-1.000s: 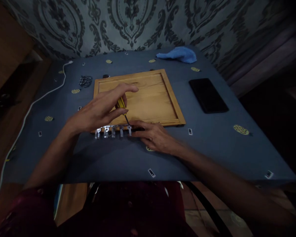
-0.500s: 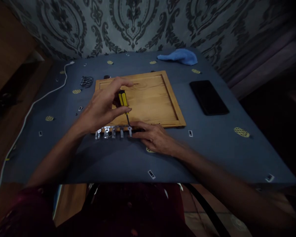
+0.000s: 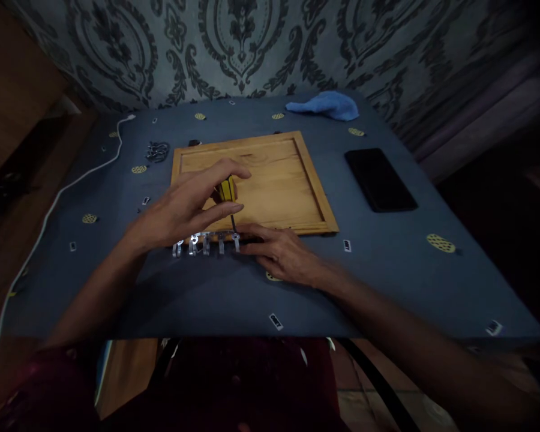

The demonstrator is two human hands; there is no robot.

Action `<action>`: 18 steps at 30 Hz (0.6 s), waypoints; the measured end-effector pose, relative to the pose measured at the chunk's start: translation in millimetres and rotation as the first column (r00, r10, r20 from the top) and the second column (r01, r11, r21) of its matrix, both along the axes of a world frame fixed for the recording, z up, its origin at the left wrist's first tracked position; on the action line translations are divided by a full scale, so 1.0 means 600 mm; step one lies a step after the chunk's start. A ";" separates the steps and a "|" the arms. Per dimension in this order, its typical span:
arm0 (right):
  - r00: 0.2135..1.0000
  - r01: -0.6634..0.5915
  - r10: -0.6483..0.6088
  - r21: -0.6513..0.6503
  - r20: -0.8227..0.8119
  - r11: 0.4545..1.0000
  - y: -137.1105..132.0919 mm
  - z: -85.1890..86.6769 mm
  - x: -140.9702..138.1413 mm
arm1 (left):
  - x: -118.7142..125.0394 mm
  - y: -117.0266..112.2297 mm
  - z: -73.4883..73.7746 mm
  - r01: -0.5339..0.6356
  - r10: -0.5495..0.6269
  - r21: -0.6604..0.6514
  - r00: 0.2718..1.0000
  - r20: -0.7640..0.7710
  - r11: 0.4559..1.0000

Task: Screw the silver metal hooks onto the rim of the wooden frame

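My left hand [image 3: 184, 201] is closed round the yellow and black handle of a screwdriver [image 3: 227, 189]. The screwdriver stands nearly upright, its tip at the rightmost of several metal hooks [image 3: 206, 243] along the near edge of a framed wooden board [image 3: 270, 180]. My right hand [image 3: 281, 252] rests at that same corner of the hook row, its thumb and index finger closed about the rightmost hook. The screw under the tip is too small to make out.
On the table [image 3: 387, 282] a black phone [image 3: 380, 179] lies to the right of the board. A blue cloth [image 3: 326, 106] is at the back. More loose hooks [image 3: 157, 151] lie at the left, near a white cable [image 3: 78, 175].
My left hand has lowered and wrapped further over the top of the screwdriver handle. My right hand stays at the rightmost hook.
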State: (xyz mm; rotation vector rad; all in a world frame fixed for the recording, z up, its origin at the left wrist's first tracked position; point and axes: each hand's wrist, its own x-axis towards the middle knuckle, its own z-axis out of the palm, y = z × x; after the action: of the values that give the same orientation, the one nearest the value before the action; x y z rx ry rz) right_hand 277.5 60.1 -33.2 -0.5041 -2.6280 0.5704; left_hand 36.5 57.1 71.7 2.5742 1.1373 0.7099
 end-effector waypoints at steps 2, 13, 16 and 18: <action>1.000 0.002 -0.002 0.000 0.008 1.000 0.000 -0.001 0.000 | 0.004 -0.002 -0.005 -0.042 0.043 0.055 0.999 -0.011 0.998; 1.000 0.001 -0.001 -0.022 0.001 1.000 0.000 0.002 -0.001 | 0.009 -0.004 -0.009 -0.123 0.125 0.133 0.992 -0.003 0.983; 1.000 -0.004 0.003 -0.027 -0.013 1.000 -0.001 0.001 -0.001 | 0.006 -0.003 -0.007 -0.088 0.087 0.110 0.996 0.006 0.990; 1.000 -0.005 0.004 -0.027 -0.021 1.000 -0.001 0.000 -0.001 | 0.005 -0.003 -0.008 -0.070 0.068 0.084 0.997 0.019 0.994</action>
State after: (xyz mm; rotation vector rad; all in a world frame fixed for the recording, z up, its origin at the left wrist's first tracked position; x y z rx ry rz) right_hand 277.1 59.5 -33.0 -0.4982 -2.6053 0.6103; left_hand 39.5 55.1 67.1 2.6037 1.2215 0.8100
